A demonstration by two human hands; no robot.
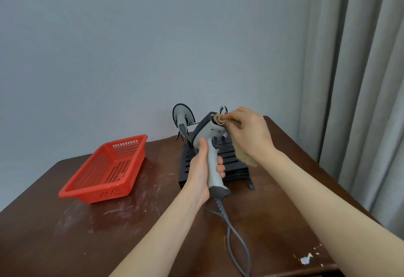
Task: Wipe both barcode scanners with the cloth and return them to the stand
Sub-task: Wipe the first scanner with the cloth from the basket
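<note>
My left hand (202,168) grips the handle of a grey barcode scanner (208,137), held upright above the black slotted stand (231,163). My right hand (249,131) pinches a brown cloth (219,119) against the scanner's dark head; the rest of the cloth hangs below my wrist. The scanner's grey cable (231,233) trails toward the table's front edge. A second grey scanner (183,116) sits in the stand at the back left, head up. An empty holder clip (223,109) of the stand shows behind my right hand.
A red perforated plastic basket (105,169) stands to the left on the dark brown wooden table (65,233). A grey wall is behind the table. Grey curtains (360,80) hang at the right, past the table's right edge.
</note>
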